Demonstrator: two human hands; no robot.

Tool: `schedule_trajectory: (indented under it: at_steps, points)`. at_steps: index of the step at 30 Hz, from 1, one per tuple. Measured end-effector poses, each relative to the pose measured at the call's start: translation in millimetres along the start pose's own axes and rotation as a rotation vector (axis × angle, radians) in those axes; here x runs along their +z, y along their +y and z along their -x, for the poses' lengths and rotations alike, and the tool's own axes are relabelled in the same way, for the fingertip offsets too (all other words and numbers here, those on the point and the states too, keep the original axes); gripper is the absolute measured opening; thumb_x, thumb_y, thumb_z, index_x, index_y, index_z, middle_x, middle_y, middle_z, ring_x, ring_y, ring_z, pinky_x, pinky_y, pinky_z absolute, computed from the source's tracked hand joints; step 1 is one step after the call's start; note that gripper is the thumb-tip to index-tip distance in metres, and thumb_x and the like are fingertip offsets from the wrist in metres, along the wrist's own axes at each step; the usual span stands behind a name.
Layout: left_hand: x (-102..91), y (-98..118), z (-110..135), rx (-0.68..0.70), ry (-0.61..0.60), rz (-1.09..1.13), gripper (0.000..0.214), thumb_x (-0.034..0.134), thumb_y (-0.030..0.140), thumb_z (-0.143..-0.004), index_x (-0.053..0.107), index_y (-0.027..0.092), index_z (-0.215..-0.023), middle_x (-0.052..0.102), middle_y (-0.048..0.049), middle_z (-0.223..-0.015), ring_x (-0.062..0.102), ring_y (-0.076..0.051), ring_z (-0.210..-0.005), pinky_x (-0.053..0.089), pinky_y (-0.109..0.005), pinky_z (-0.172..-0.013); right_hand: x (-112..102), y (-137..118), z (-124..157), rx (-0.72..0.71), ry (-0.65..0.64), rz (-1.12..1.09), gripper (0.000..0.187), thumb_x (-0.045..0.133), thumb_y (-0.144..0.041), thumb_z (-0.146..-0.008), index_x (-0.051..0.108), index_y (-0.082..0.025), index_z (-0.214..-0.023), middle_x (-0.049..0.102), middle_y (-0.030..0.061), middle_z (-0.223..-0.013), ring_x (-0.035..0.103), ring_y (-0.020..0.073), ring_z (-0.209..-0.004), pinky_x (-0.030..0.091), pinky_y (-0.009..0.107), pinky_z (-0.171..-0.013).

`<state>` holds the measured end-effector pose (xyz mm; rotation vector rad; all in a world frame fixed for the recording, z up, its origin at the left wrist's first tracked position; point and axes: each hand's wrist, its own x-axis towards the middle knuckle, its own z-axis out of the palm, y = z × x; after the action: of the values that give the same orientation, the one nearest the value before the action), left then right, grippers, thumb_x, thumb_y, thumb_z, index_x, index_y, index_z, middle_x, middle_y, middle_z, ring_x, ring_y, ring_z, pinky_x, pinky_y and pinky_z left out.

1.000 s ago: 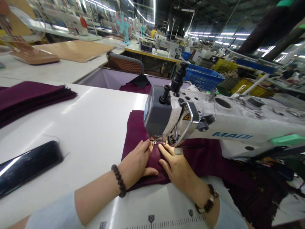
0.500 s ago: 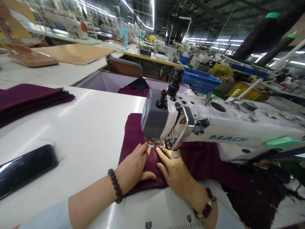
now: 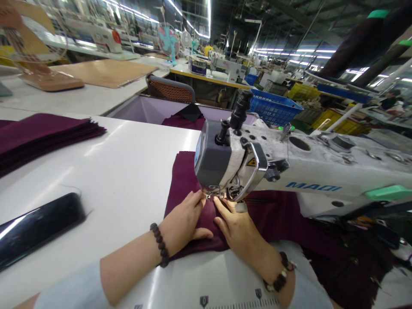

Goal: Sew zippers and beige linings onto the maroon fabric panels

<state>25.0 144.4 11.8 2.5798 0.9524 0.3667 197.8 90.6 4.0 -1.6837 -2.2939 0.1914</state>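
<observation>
A maroon piece of fabric [image 3: 180,176] lies flat under the presser foot [image 3: 209,195] of a sewing machine [image 3: 309,159]. On its left part rests my left hand [image 3: 185,223], fingers stretched toward the foot and thumb apart, pressing the cloth. My right hand [image 3: 241,227] lies on the cloth just right of the foot, its index finger pointing at it. A grey band [image 3: 240,207] sits on one of its fingers. Both hands are open, flat on the fabric. Some right fingertips are hidden behind the machine's metal guard [image 3: 255,171].
A stack of maroon fabric pieces [image 3: 48,133] lies at the left, with a black phone [image 3: 41,227] nearer me. Ruler markings [image 3: 238,304] run along the table's front. More dark fabric [image 3: 350,266] is heaped at the right. A blue crate [image 3: 273,107] stands behind the machine.
The whole view has shifted slightly, so things appear a little further right. Both hands stay on the fabric beside the presser foot, in nearly the same pose.
</observation>
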Motion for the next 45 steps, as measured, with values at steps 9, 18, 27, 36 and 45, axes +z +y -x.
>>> schedule_trajectory:
  at_steps: [9, 18, 27, 36, 45]
  points:
    - [-5.2, -2.7, -4.7, -0.009, -0.053, -0.043, 0.077, 0.074, 0.046, -0.062, 0.047, 0.001, -0.119, 0.044, -0.0217, -0.125, 0.04, -0.031, -0.12, 0.029, -0.042, -0.105, 0.5, -1.8, -4.7, 0.029, -0.01, 0.017, 0.041, 0.041, -0.019, -0.087, 0.044, -0.012, -0.128, 0.05, 0.0146, -0.123, 0.046, 0.0263, -0.113, 0.035, 0.05, -0.098]
    - [-7.1, -5.1, -7.3, 0.002, -0.056, -0.067, 0.073, 0.072, 0.047, -0.065, 0.049, 0.001, -0.117, 0.045, -0.0201, -0.124, 0.044, -0.031, -0.115, 0.031, -0.041, -0.104, 3.8, 0.2, -5.2, 0.046, -0.011, 0.021, 0.04, 0.042, -0.023, -0.088, 0.045, -0.013, -0.127, 0.051, 0.0141, -0.122, 0.046, 0.026, -0.113, 0.036, 0.049, -0.097]
    - [-4.9, -7.3, -6.9, 0.027, -0.022, -0.052, 0.071, 0.073, 0.047, -0.063, 0.052, 0.003, -0.114, 0.047, -0.0193, -0.123, 0.044, -0.031, -0.115, 0.034, -0.042, -0.102, -0.6, -1.7, -6.3, 0.039, 0.011, 0.014, 0.039, 0.043, -0.021, -0.087, 0.046, -0.014, -0.125, 0.051, 0.0137, -0.121, 0.047, 0.0258, -0.111, 0.035, 0.05, -0.097]
    - [-5.0, -10.7, -8.8, 0.054, 0.002, -0.03, 0.066, 0.074, 0.044, -0.064, 0.051, 0.007, -0.113, 0.046, -0.0176, -0.125, 0.042, -0.029, -0.119, 0.032, -0.04, -0.104, 2.6, -3.4, -8.2, 0.076, 0.013, 0.009, 0.038, 0.042, -0.023, -0.088, 0.047, -0.015, -0.125, 0.051, 0.013, -0.122, 0.048, 0.0247, -0.11, 0.036, 0.048, -0.097]
    - [-13.8, -25.8, -12.4, 0.15, -0.096, -0.141, 0.063, 0.069, 0.047, -0.069, 0.051, 0.009, -0.116, 0.047, -0.0169, -0.127, 0.041, -0.029, -0.12, 0.028, -0.043, -0.103, -37.3, 4.4, 2.4, 0.2, -0.145, 0.224, 0.038, 0.052, -0.035, -0.084, 0.055, -0.009, -0.112, 0.049, 0.0216, -0.12, 0.041, 0.035, -0.117, 0.026, 0.062, -0.094]
